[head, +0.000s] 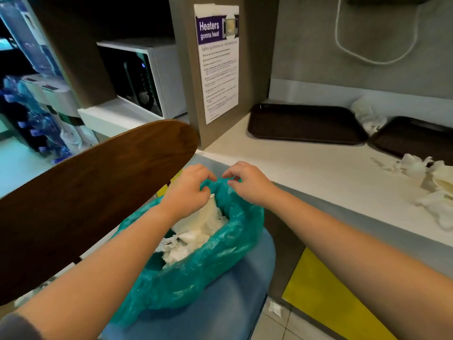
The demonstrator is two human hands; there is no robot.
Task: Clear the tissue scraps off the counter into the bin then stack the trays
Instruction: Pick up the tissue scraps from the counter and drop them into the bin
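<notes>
**Tissue scraps part in the bin, part on the counter**

Tissue scraps (193, 239) and a paper cup (208, 212) fill the blue bin (220, 303), which stands low at the left, just beside the counter (306, 165). A teal bag (196, 273) lines the bin and folds over its rim. A dark wooden board (85, 200) leans across the bin's left side. The left hand (188, 190) reaches over the opening, its fingers curled round the far edge of the bag. The right hand (247, 182) is close beside it, fingertips pinching the same edge. Behind the bin a microwave (144, 77) sits in a shelf, with a paper notice (218, 62) on the panel to its right. Farther right, two dark brown trays lie side by side on the counter, the nearer tray (306, 123) and the far tray (411, 138) apart, with a crumpled tissue (367, 116) between them. More loose scraps (434, 185) lie heaped at the counter's right end. One small scrap (274, 309) lies on the floor.
</notes>
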